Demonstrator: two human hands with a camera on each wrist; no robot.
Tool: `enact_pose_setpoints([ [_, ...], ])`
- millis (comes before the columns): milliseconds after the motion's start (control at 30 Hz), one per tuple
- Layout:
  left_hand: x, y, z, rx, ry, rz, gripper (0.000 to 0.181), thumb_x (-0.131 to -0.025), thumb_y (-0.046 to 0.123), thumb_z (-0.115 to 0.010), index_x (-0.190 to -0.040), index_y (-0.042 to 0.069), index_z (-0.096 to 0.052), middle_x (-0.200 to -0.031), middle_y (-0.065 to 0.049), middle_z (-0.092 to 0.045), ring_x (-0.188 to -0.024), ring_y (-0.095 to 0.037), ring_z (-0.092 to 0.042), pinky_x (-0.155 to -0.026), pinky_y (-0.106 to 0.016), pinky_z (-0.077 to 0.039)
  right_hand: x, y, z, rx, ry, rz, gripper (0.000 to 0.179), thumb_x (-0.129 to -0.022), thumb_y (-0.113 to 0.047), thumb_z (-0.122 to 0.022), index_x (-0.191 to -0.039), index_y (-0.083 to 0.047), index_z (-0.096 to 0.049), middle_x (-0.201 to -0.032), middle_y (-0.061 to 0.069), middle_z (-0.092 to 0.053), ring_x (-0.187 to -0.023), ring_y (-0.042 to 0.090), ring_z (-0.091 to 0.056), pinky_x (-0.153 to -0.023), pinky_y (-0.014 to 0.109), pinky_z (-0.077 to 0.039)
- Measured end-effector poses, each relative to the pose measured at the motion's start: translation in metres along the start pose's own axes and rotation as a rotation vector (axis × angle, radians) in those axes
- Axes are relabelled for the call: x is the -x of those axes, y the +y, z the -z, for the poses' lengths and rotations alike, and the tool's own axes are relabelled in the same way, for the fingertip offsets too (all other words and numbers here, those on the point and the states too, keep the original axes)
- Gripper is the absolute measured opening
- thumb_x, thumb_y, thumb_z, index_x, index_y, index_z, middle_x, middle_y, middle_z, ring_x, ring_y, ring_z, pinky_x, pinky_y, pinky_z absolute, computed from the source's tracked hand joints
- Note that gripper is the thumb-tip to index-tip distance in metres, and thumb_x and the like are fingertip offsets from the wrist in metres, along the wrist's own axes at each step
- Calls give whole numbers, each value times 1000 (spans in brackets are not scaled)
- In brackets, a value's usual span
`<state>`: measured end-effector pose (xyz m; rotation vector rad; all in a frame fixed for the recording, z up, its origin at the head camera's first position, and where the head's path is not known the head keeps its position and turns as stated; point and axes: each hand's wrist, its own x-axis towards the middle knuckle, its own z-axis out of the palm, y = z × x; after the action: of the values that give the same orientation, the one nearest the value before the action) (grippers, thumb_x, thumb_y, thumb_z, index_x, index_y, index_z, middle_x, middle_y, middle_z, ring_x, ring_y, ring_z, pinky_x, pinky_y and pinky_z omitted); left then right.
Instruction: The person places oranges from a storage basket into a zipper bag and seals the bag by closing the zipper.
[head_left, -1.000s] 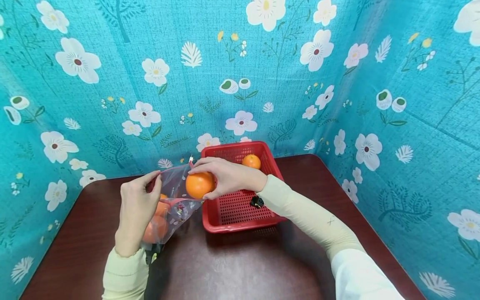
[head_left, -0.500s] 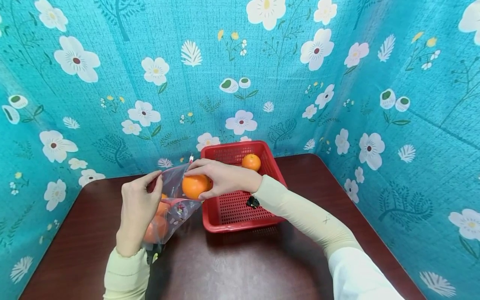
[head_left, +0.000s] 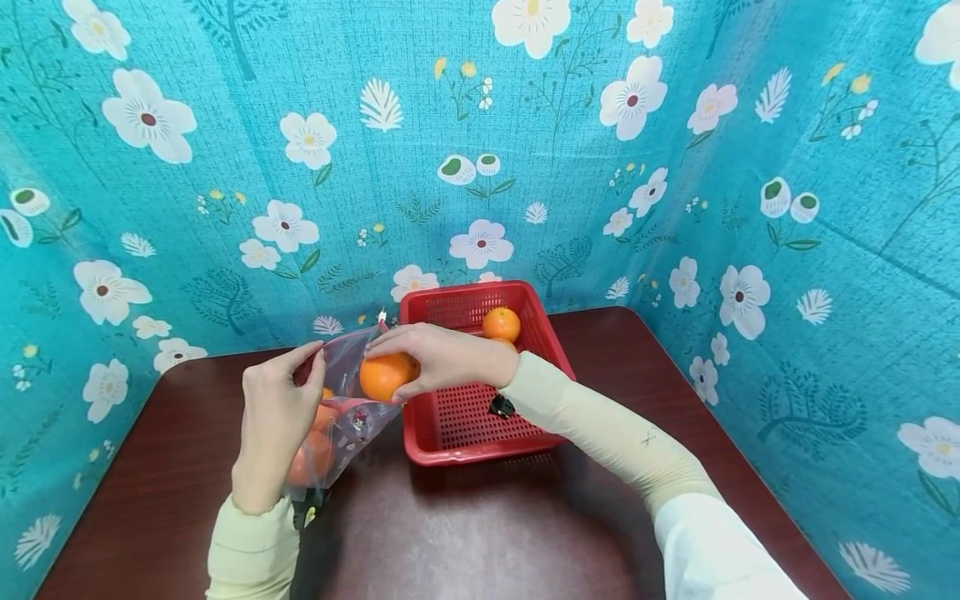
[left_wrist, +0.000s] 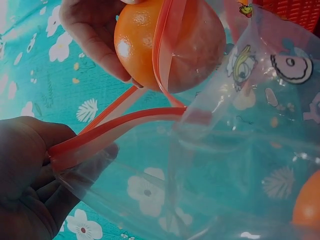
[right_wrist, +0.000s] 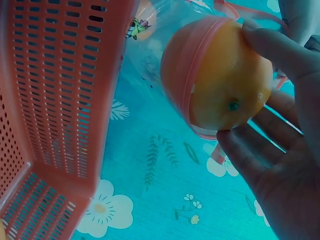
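My left hand (head_left: 276,417) pinches the red zip edge of a clear printed zip bag (left_wrist: 220,150) and holds its mouth apart. An orange (head_left: 384,377) sits in the fingers of my right hand (head_left: 442,358), at the bag's mouth. In the right wrist view the bag's red strip crosses this orange (right_wrist: 230,85), with one side behind the plastic and the stem side outside. Other oranges (head_left: 311,458) lie lower in the bag, seen through the plastic; part of one orange (left_wrist: 309,205) shows in the left wrist view.
A red perforated basket (head_left: 442,454) stands on the dark table (head_left: 480,533), right of the bag. Inside it are an orange (head_left: 501,323) and part of another behind my right forearm. A blue floral cloth (head_left: 420,150) hangs behind and to the right.
My right hand has moved a little left with the orange, further into the bag's mouth. A second orange in the basket has come into view beside my forearm. My left hand stays nearly still.
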<state>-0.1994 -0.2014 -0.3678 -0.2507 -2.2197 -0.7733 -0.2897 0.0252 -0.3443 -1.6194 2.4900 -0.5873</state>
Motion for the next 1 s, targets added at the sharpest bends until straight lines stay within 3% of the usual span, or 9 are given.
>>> enact_pose_setpoints([
  [67, 1, 0, 0, 5, 1, -4, 20, -87, -3, -75, -107, -6, -77, -89, -23, -76, -63, -31, -68, -61, -20, -55, -1, 1, -1, -4, -9, 3, 67, -85, -33, -84, -144, -16, -59, -145, -1, -59, -139, 15, -48, -107, 23, -47],
  [167, 1, 0, -1, 6, -1, -8, 20, -87, -4, -75, -107, -6, -77, -89, -22, -76, -62, -31, -68, -58, -44, -58, -2, 2, -3, -2, -14, 10, 64, -85, -32, -83, -143, -15, -60, -146, 0, -59, -139, 14, -48, -108, 22, -45],
  [267, -1, 0, -2, 13, 3, -15, 19, -87, -3, -74, -106, -6, -77, -88, -23, -76, -62, -31, -68, -59, -21, -55, -3, 3, -3, -9, -8, 23, 58, -87, -28, -83, -139, -13, -63, -142, 0, -62, -135, 12, -53, -108, 23, -46],
  [333, -1, 0, -2, 12, 7, -24, 18, -88, -2, -74, -105, -6, -77, -87, -22, -76, -61, -30, -68, -60, -7, -45, -2, 3, -3, -7, -5, 26, 54, -87, -25, -82, -137, -13, -65, -139, 0, -64, -131, 10, -57, -107, 23, -47],
  [400, -2, 0, -3, 6, 11, -28, 17, -87, -3, -74, -104, -6, -77, -87, -23, -76, -61, -30, -68, -60, -4, -38, -1, 3, -3, -9, -3, 27, 51, -88, -23, -82, -136, -13, -66, -136, 0, -66, -128, 10, -59, -105, 23, -48],
  [600, -3, 1, -3, -5, 8, -32, 17, -86, -5, -75, -103, -7, -77, -85, -24, -75, -60, -31, -68, -54, -40, -55, 4, 4, -1, 16, 42, 10, 47, -88, -18, -81, -133, -13, -68, -134, 1, -67, -129, 13, -59, -105, 25, -49],
  [667, -3, 1, -3, -5, 7, -29, 17, -86, -5, -75, -103, -8, -77, -85, -24, -75, -60, -31, -67, -53, -41, -55, 7, 6, 0, 19, 63, -3, 47, -88, -17, -81, -132, -14, -68, -134, 0, -67, -130, 13, -58, -105, 26, -50],
  [867, -1, 0, -2, -6, 12, -14, 18, -85, -5, -76, -103, -7, -77, -83, -24, -75, -59, -30, -67, -53, -29, -50, 13, 17, 1, 24, 111, -4, 40, -91, -18, -77, -130, -14, -70, -133, -1, -67, -127, 11, -58, -104, 25, -49],
  [1000, 0, 2, -2, -2, 4, -2, 18, -86, -5, -75, -104, -7, -77, -86, -25, -75, -61, -32, -68, -53, -39, -55, 17, 25, 1, -5, 134, -1, 39, -92, -19, -76, -129, -12, -70, -130, -1, -69, -123, 11, -60, -102, 24, -50],
])
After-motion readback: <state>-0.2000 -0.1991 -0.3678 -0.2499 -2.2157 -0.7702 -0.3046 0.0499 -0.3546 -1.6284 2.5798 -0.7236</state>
